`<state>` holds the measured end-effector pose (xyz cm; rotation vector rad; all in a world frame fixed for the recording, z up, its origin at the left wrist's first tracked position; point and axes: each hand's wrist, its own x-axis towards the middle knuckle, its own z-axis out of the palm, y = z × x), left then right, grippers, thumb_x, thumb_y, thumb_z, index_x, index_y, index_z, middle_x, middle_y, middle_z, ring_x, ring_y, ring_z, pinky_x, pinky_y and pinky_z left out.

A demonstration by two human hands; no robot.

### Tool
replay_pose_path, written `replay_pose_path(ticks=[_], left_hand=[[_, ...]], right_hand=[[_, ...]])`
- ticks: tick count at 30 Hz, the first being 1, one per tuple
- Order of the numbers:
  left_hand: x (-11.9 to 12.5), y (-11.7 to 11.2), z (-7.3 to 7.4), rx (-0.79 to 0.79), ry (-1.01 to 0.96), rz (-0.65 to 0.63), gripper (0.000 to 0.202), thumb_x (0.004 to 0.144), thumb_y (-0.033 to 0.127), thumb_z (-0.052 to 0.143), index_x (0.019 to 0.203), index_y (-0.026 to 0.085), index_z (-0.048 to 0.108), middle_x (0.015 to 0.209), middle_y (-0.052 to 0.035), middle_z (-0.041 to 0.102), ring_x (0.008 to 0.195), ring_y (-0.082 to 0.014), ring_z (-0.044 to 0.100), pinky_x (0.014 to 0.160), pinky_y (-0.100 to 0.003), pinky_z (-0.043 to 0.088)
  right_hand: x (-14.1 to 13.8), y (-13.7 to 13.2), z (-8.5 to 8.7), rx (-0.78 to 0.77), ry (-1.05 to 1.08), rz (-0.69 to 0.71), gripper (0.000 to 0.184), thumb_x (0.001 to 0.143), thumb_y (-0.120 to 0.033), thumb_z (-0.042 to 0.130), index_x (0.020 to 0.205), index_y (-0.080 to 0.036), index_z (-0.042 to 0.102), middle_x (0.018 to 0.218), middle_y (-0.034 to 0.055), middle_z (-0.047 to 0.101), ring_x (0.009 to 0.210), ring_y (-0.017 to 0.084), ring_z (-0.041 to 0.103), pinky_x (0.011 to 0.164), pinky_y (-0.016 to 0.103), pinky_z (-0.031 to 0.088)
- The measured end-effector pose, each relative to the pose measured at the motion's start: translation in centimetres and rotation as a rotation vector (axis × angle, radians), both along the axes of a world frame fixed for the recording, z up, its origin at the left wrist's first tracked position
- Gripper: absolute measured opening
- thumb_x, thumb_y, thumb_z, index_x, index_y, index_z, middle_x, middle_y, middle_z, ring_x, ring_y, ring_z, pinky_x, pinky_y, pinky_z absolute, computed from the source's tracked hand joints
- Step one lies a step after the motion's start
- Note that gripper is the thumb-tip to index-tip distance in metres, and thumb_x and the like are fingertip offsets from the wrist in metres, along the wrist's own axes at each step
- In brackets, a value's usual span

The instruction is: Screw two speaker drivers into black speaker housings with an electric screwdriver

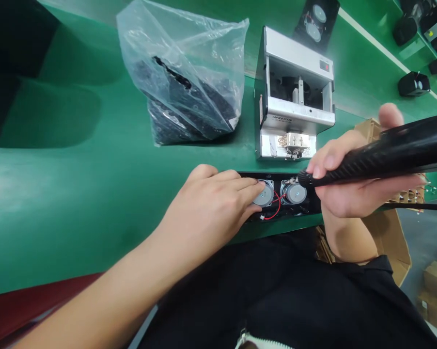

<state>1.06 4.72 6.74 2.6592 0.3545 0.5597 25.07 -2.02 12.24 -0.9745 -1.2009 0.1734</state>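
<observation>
Black carbon-weave electric screwdriver (382, 156) clenched in the right hand (344, 194), fingers wrapped round the barrel, its metal tip pressed to the inner corner of the right speaker (296, 194). Screw under the tip too small to make out. Left hand (211, 201) not grasping anything, laid open and flat, fingertips (253, 188) resting on the frame of the left speaker (265, 195), as if bracing it.

Both speakers seated side by side in a long black speaker housing (311, 204), which lay on a green workbench (113, 218), close to the bench's near edge. Red wire (276, 209) looped just beside the left speaker, inside the housing.

Beyond the housing, a silver automatic screw feeder (294, 102) stood on the bench, near the right hand. Further beyond the housing and to the left, a clear plastic bag (182, 82) of black parts. To the right of the housing, a cardboard box (389, 237), partly behind the right hand.

Step in hand, by judgement: screw-driving at one speaker corner. Called for at this point: the tip held square on the corner, steady pressure from above, the left hand firm on the frame, and the red wire kept clear of the tip.
</observation>
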Motion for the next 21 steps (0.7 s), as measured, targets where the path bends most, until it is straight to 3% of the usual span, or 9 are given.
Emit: replay_pose_path(ticks=[2,4,7,9,11,17,21], left_hand=[[0.1,-0.1,0.1,-0.002,0.012,0.014,0.016,0.114,0.027,0.075,0.125,0.025,0.088,0.12,-0.0098,0.097,0.096,-0.0347,0.085,0.079,-0.052,0.042],[0.1,-0.3,0.1,-0.006,0.022,0.024,0.016,0.115,0.027,0.073,0.122,0.027,0.087,0.118,-0.0087,0.097,0.094,-0.034,0.084,0.079,-0.052,0.042],[0.1,-0.6,0.1,0.003,0.032,0.044,0.019,0.118,0.028,0.067,0.12,0.027,0.087,0.115,-0.0077,0.097,0.094,-0.0336,0.083,0.08,-0.053,0.044],[0.1,-0.8,0.0,0.001,0.028,0.057,0.022,0.12,0.029,0.064,0.12,0.027,0.086,0.114,-0.0072,0.097,0.093,-0.0332,0.083,0.08,-0.054,0.044],[0.2,-0.9,-0.1,-0.012,0.016,0.059,0.025,0.122,0.031,0.062,0.121,0.027,0.087,0.114,-0.0072,0.097,0.092,-0.0329,0.082,0.08,-0.054,0.044],[0.2,-1.2,-0.7,-0.052,-0.006,0.065,0.036,0.126,0.037,0.055,0.123,0.025,0.088,0.118,-0.0101,0.097,0.096,-0.0337,0.083,0.081,-0.054,0.044],[0.1,-1.4,-0.9,-0.102,-0.009,0.085,0.032,0.124,0.038,0.059,0.12,0.029,0.09,0.12,-0.0093,0.097,0.098,-0.0342,0.083,0.083,-0.054,0.044]], right_hand=[[-0.4,1.1,-1.9,0.066,0.038,0.107,0.085,0.112,-0.099,0.037,0.163,-0.038,0.065,0.066,-0.0094,0.057,0.036,0.013,0.041,0.031,0.027,0.04],[-0.5,2.2,-3.5,0.162,0.017,0.194,0.091,0.106,-0.106,0.041,0.164,-0.039,0.062,0.063,-0.0138,0.049,0.033,0.011,0.03,0.029,0.025,0.034],[-0.5,2.8,-5.2,0.124,-0.045,0.105,0.097,0.099,-0.113,0.034,0.164,-0.043,0.054,0.06,-0.0168,0.039,0.03,0.011,0.022,0.028,0.027,0.03],[-0.5,2.4,-5.7,0.048,-0.024,0.043,0.104,0.098,-0.114,0.018,0.166,-0.042,0.05,0.061,-0.0147,0.042,0.03,0.014,0.027,0.028,0.03,0.033],[-0.6,1.8,-6.1,-0.008,0.011,0.061,0.105,0.099,-0.113,0.015,0.167,-0.04,0.049,0.063,-0.0118,0.049,0.03,0.017,0.034,0.028,0.033,0.037],[-0.6,1.6,-7.9,-0.014,0.021,0.149,0.115,0.091,-0.115,0.055,0.178,-0.042,0.034,0.064,-0.0133,0.052,0.032,0.017,0.033,0.031,0.035,0.036],[0.0,1.8,-9.7,-0.127,-0.021,-0.003,0.11,0.099,-0.106,0.059,0.182,-0.042,0.025,0.06,-0.0171,0.042,0.029,0.017,0.025,0.03,0.036,0.031]])
